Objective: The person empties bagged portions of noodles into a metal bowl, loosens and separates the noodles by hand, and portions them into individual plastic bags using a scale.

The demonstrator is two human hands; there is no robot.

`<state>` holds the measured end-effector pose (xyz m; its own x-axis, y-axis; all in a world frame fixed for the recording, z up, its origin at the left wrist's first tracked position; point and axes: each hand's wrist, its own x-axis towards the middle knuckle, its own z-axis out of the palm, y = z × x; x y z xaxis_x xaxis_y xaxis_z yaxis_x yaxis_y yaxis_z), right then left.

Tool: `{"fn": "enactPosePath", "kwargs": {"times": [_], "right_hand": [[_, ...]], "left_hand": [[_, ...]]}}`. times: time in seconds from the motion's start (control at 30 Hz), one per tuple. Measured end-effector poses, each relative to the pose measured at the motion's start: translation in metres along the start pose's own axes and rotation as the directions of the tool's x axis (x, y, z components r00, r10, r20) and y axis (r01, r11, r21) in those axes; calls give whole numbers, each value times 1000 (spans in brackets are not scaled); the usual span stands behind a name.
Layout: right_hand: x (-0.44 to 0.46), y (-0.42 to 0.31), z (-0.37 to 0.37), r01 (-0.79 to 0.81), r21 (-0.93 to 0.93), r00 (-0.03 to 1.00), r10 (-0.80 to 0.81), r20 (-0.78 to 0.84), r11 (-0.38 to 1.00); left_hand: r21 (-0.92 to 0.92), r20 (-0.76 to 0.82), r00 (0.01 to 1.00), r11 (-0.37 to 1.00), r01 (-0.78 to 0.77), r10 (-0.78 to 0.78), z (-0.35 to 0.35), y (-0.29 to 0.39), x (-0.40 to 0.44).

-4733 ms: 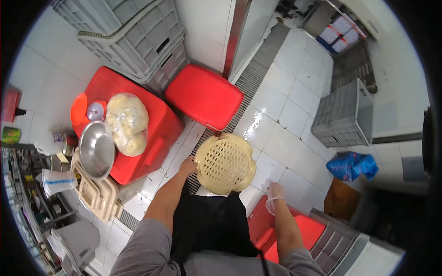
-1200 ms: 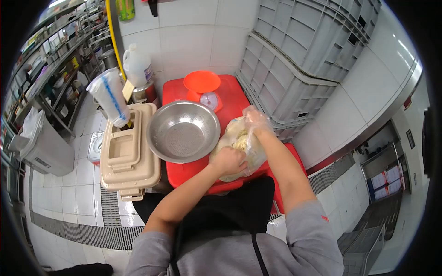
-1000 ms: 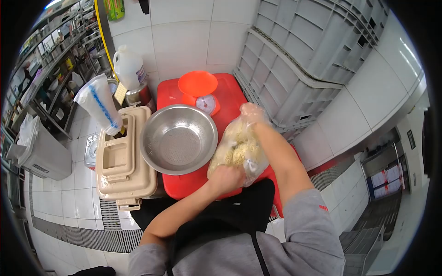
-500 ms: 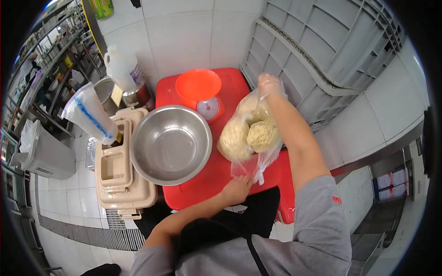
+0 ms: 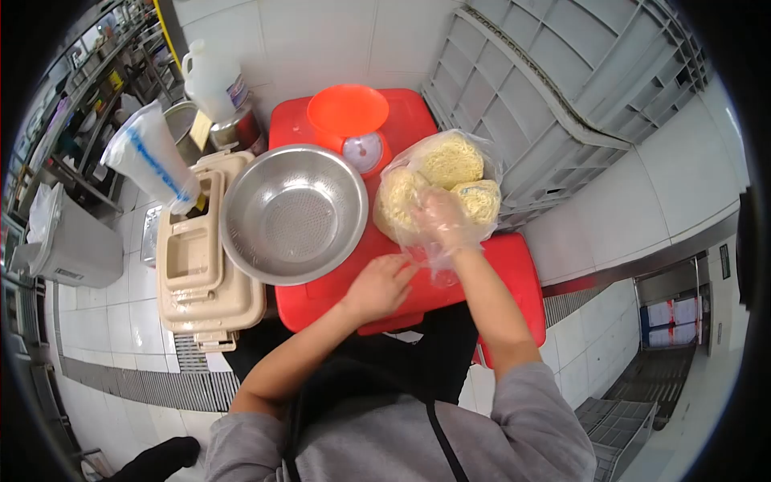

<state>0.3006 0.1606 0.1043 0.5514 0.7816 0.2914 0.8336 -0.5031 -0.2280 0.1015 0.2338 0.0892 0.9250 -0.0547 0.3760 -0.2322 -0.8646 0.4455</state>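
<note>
On the red lid, a clear plastic bag (image 5: 491,158) holds several round bundles of pale yellow noodles (image 5: 452,161). My right hand (image 5: 442,218), in a clear plastic glove, reaches into the bag's mouth among the bundles. Glare and the bag hide its fingertips, so its grip is unclear. My left hand (image 5: 381,287), bare, pinches the near left edge of the bag between thumb and fingers. To the left of the bag stands a perforated steel bowl (image 5: 295,221) with nothing in it.
Behind the bowl is a red dial scale (image 5: 350,120). A beige lidded container (image 5: 213,289) stands at left, with a plastic packet (image 5: 148,157) on it. A jug (image 5: 213,84) is farther back. Grey crates (image 5: 514,96) rise behind the bag, on the right.
My right hand has come down from the bag's far top edge into the bag, which now gapes and shows the noodles. My left hand has shifted slightly left and up with the bag's edge.
</note>
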Motion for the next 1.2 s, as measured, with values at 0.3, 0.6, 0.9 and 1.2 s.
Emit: {"fn": "enactPosePath", "kwargs": {"times": [0.3,0.6,0.9,1.2], "right_hand": [[-10,-1,18,-500,274,865,458,204,821],[13,15,16,-206,974,837,533,125,94],[19,5,-15,-10,1000,840,542,21,-23],[44,3,-45,129,991,824,555,-117,18]], "left_hand": [[433,-187,896,784,444,-403,-50,-46,-98],[307,-131,943,892,331,-305,-31,-10,-114],[207,-12,944,923,325,-330,-19,12,-107],[247,115,937,923,295,-331,-22,16,-98]]}}
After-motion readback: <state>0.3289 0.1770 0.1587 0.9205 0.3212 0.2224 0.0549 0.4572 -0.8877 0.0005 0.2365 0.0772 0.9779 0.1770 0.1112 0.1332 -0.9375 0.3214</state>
